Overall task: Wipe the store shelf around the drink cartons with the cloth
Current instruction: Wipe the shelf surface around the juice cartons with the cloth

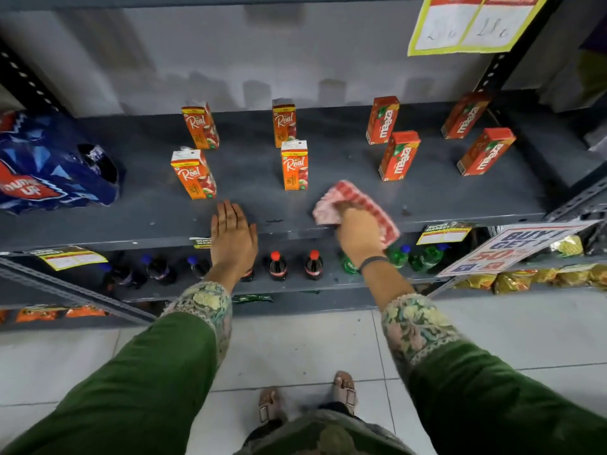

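A dark grey metal shelf point(138, 211) carries several upright drink cartons. Orange "Real" cartons point(294, 165) stand left and centre; red "Maaza" cartons point(399, 156) stand to the right. My right hand point(359, 234) grips a red-and-white checked cloth point(356, 200) pressed on the shelf near its front edge, just right of the nearest centre carton. My left hand point(231, 233) lies flat, fingers together, on the shelf's front edge, below the front-left "Real" carton point(193, 174), holding nothing.
A blue shrink-wrapped bottle pack point(52, 165) sits at the shelf's left end. Cola bottles point(277, 266) and green bottles point(399, 256) fill the lower shelf. A promo sign point(512, 247) hangs at the right; price tags line the shelf edge. White tiled floor lies below.
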Demonstrator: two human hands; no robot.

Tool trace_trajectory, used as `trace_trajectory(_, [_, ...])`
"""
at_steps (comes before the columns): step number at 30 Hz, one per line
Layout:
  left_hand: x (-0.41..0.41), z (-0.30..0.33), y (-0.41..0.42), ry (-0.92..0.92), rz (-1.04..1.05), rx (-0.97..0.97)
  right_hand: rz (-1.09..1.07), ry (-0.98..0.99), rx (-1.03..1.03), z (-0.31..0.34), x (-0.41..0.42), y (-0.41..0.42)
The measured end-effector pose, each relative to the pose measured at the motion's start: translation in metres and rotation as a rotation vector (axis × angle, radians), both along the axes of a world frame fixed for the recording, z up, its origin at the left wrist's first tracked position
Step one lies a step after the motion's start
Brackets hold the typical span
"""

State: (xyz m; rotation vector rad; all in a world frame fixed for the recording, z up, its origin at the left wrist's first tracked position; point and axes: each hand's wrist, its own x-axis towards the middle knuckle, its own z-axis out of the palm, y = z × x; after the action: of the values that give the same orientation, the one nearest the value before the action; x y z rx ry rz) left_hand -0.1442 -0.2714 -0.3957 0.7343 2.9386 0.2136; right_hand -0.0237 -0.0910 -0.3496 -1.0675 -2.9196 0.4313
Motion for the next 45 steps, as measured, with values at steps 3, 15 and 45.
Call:
trace_trajectory(3, [0.0,-0.005,-0.002,0.041,-0.004,0.004,0.37,-0.108,-0.037,0.008,0.0,-0.028])
trace_trajectory(15, [-0.003,0.0,0.002,-0.016,0.009,-0.083,0.018,0.038,0.133,0.012,0.022,0.056])
trace_trajectory(45, [0.082,0.027,0.16,0.02,-0.238,0.234,0.393,0.0,-0.071,-0.003,0.083,0.102])
